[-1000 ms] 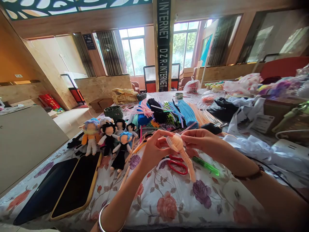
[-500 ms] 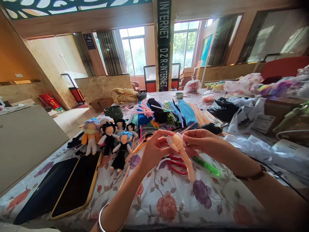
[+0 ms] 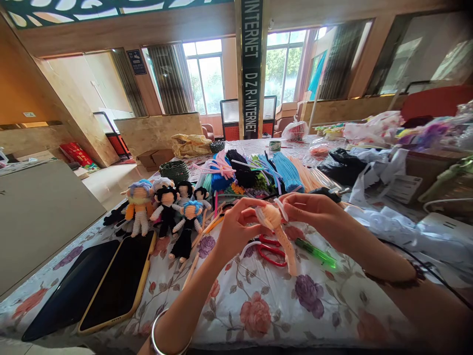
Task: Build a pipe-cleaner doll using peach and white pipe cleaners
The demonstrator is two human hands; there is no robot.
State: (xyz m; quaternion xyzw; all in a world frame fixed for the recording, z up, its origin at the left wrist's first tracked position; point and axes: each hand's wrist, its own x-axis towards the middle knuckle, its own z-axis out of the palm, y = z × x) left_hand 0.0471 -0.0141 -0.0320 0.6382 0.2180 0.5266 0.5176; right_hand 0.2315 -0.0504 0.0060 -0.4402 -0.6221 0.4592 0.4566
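My left hand [image 3: 236,224] is closed around the round head of a peach pipe-cleaner doll [image 3: 272,218], whose long body hangs down over the table. White pipe-cleaner strands lie along the head's left side. A short bent piece of white pipe cleaner [image 3: 281,210] is pinched in my right hand [image 3: 312,213], just right of the head. Beneath the doll, red-handled scissors [image 3: 271,256] rest on the cloth, partly covered. A green translucent tool like a cutter or pen [image 3: 317,253] lies under my right hand.
Several finished dolls [image 3: 168,204] sit at left, behind a phone in a yellow case [image 3: 120,281] and a dark flat slab [image 3: 72,291]. Bundles of coloured pipe cleaners [image 3: 286,172] lie behind my hands. White ribbon-like material [image 3: 388,227] and a black cable [image 3: 424,271] are at right.
My right hand has moved slightly right, away from the doll's head, and the white pipe-cleaner piece now stands out beside it. My left hand and the doll stay almost still.
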